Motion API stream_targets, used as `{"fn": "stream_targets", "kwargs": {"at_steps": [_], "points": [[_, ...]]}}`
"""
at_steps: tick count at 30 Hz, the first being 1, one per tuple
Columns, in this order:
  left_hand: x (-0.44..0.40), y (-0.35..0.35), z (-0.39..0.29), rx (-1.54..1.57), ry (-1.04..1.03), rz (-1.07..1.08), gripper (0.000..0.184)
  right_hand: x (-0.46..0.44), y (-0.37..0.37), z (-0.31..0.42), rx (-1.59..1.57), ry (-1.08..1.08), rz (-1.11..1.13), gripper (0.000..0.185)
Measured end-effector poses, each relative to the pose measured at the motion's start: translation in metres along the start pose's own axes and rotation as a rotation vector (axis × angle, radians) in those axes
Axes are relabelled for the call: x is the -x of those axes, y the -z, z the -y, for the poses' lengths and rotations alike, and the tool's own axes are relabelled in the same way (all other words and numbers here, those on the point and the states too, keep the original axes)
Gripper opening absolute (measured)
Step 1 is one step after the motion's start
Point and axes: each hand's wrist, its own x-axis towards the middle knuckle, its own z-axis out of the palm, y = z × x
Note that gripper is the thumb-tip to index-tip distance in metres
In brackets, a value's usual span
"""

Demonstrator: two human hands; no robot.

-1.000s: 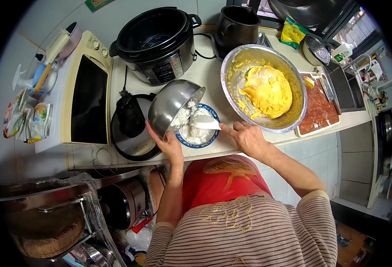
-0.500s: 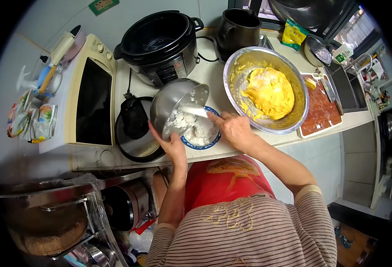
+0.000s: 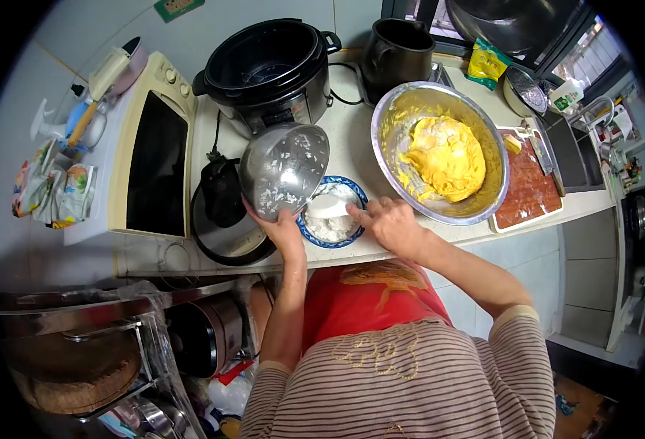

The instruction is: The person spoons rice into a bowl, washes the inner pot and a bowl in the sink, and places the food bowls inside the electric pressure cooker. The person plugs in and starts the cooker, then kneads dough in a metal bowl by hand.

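Observation:
My left hand (image 3: 284, 233) grips a steel mixing bowl (image 3: 267, 164) by its lower edge. The bowl is tipped toward the right, and white bits cling to its inside. Just right of it, a white bowl with a blue patterned rim (image 3: 362, 189) stands on the counter with a white, crumbly or powdery mass (image 3: 331, 230) in it. Between the fingers of my right hand (image 3: 394, 228) is a white spatula (image 3: 327, 206), its broad end over the white mass. Whether the spatula touches the mass, I cannot tell.
A large steel basin (image 3: 509, 157) with yellow dough (image 3: 447, 157) stands to the right, beside a cutting board (image 3: 527, 192) with a knife (image 3: 543, 154). Behind are an open electric cooker (image 3: 264, 69) and a dark pitcher (image 3: 398, 55). A microwave (image 3: 154, 154) stands left.
The white spatula has gone from the tilted steel bowl down over the blue-rimmed bowl. The steel bowl has shifted slightly left and turned, with less white stuff showing inside.

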Motion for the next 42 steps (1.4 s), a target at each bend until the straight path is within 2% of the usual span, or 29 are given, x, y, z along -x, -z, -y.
{"fn": "stream_targets", "kwargs": {"at_steps": [3, 6, 10, 13, 16, 17, 20, 22, 26, 29, 31, 33, 38, 41, 42], "points": [[-0.007, 0.007, 0.003, 0.168, 0.168, -0.026, 0.077, 0.002, 0.008, -0.005, -0.132, -0.07, -0.063, 0.047], [-0.006, 0.007, -0.007, 0.205, 0.323, -0.009, 0.077, 0.001, 0.017, -0.003, -0.239, -0.163, -0.133, 0.051], [0.0, 0.006, -0.011, 0.247, 0.311, 0.075, 0.065, -0.023, 0.022, 0.001, -0.307, -0.193, -0.206, 0.05], [0.007, 0.002, -0.024, 0.225, 0.369, 0.189, 0.064, -0.049, 0.022, 0.009, -0.315, -0.109, -0.285, 0.051], [0.006, 0.003, -0.037, 0.244, 0.417, 0.369, 0.062, -0.06, 0.02, 0.006, -0.269, 0.026, -0.261, 0.055], [0.004, 0.006, -0.039, 0.209, 0.436, 0.368, 0.062, -0.06, 0.019, 0.005, -0.267, 0.066, -0.247, 0.056], [-0.002, 0.016, -0.037, 0.141, 0.462, 0.418, 0.061, -0.042, 0.031, -0.009, -0.053, 0.23, -0.049, 0.045], [-0.001, 0.017, -0.036, 0.095, 0.422, 0.364, 0.063, -0.033, 0.038, -0.022, 0.054, 0.283, 0.043, 0.043], [0.002, 0.011, -0.041, 0.088, 0.368, 0.312, 0.065, -0.032, 0.055, -0.03, 0.044, 0.029, 0.019, 0.046], [0.011, -0.003, -0.054, 0.055, 0.269, 0.247, 0.069, -0.042, 0.04, -0.012, 0.033, -0.199, -0.099, 0.052], [0.008, -0.01, -0.057, 0.049, 0.24, 0.232, 0.072, -0.037, 0.032, 0.014, -0.026, -0.161, -0.016, 0.051], [0.001, -0.01, -0.055, 0.077, 0.275, 0.238, 0.075, -0.031, 0.019, 0.038, -0.163, -0.085, -0.215, 0.049], [0.0, -0.009, -0.06, 0.102, 0.353, 0.322, 0.065, -0.052, 0.051, 0.004, -0.378, -0.333, -0.316, 0.047], [0.012, -0.019, -0.077, 0.144, 0.392, 0.426, 0.064, -0.07, 0.056, 0.004, -0.368, -0.251, -0.348, 0.05], [0.011, -0.018, -0.081, 0.163, 0.411, 0.47, 0.065, -0.068, 0.06, 0.006, -0.346, -0.134, -0.337, 0.051]]}}
